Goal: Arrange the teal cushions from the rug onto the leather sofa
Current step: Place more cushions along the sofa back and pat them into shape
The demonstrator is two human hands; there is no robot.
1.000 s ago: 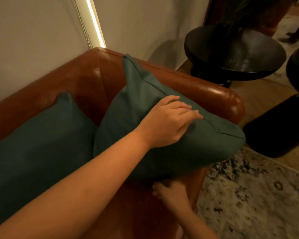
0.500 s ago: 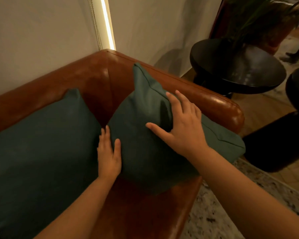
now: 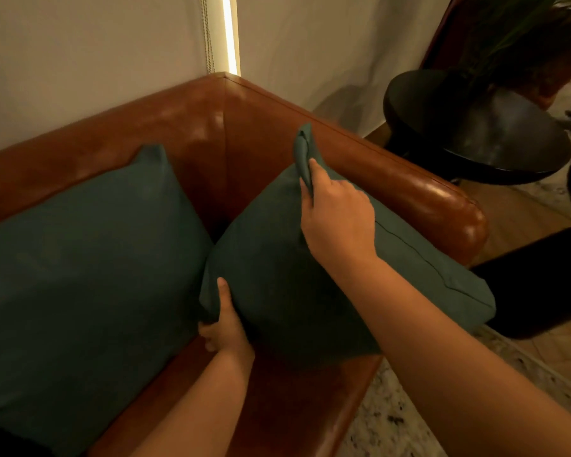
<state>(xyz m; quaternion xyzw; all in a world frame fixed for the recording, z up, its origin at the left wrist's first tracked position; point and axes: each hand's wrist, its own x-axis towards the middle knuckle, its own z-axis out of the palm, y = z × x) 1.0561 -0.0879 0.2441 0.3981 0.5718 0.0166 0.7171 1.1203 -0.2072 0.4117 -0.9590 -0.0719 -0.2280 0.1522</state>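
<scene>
One sofa (image 3: pixel 178 127) holds two: nine-o'clock cushion (image 3: pixel 80 258) untouched; our left hand (image 3: pixel 226 331) and right hand (image 3: pixel 337 219) grasp the three-o'clock cushion (image 3: pixel 277 258).

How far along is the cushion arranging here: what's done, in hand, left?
Done: the left cushion leans against the leather sofa. In hand: the right cushion stands on the seat by the armrest; the right hand pinches its top corner, the left hand grips its lower edge. Left: releasing it; the visible rug strip shows no cushions.

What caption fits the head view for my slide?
The left hand and right hand grip a teal cushion on the leather sofa.
</scene>
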